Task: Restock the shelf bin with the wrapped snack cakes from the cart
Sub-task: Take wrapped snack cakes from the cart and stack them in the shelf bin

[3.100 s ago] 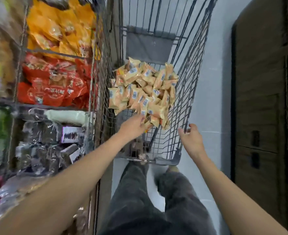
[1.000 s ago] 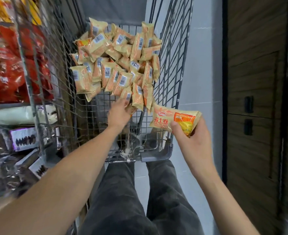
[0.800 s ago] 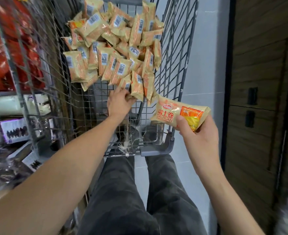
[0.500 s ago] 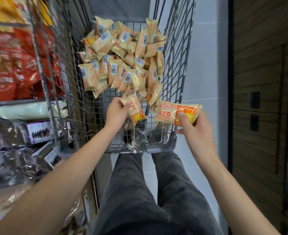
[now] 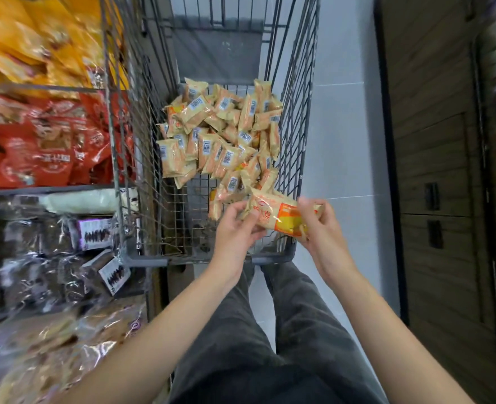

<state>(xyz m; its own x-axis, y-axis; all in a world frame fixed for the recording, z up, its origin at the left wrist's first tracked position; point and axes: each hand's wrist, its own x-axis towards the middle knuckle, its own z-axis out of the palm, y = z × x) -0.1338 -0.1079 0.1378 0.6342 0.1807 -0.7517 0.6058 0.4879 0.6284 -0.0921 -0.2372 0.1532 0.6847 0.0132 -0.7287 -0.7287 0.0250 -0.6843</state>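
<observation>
A grey wire cart [image 5: 287, 255] stands in front of me with a heap of wrapped snack cakes [image 5: 220, 135] in beige and orange packets. Over the cart's near edge both hands hold snack cake packets [image 5: 278, 217] together. My left hand [image 5: 235, 228] grips their left end with thumb and fingers. My right hand [image 5: 319, 228] pinches the right end. How many packets are in the bunch I cannot tell.
Wire shelf bins fill the left side: yellow bags [image 5: 36, 39] at the top, red bags [image 5: 42, 141] below, dark wrapped cakes with purple labels [image 5: 66, 249] lower, shiny packets [image 5: 51, 345] at the bottom. A dark wooden cabinet [image 5: 433, 170] lines the right. My legs stand behind the cart.
My left hand picked a packet from the heap and brought it to the packet in my right hand. Both hands now meet over the cart's near edge.
</observation>
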